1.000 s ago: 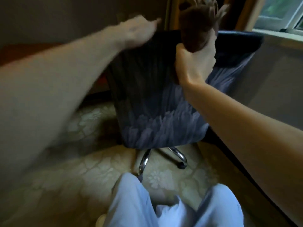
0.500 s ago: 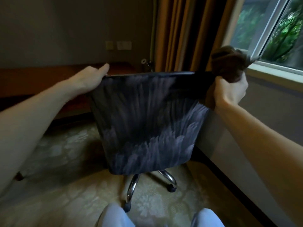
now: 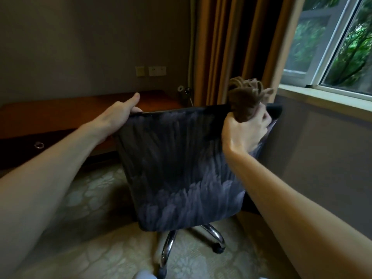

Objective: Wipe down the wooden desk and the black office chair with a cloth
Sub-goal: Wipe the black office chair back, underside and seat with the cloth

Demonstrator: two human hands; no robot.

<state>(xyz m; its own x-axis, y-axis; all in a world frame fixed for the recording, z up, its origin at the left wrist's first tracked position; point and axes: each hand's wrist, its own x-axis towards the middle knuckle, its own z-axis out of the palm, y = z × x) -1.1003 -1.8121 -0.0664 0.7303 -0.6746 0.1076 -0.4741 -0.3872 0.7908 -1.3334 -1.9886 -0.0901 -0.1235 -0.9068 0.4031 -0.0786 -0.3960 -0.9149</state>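
The chair [image 3: 181, 170] step is judged in hand: its top edge is gripped by the left hand [image 3: 118, 113] while the bunched cloth [image 3: 244, 101] is clenched in the right hand [image 3: 244, 130] there (tabletop [image 3: 60, 111] behind). Next, a steady sweep down the back seems called for. No writing is readable.

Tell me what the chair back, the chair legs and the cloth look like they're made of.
Chair back: dark fabric or mesh by the look of it, matte, with fine vertical streaks; the weave is too blurred to tell.
Chair legs: polished, chrome-like metal tubing, with bright reflections.
Cloth: brown and soft, with looped strands, possibly chenille or microfibre, bunched in the right hand.
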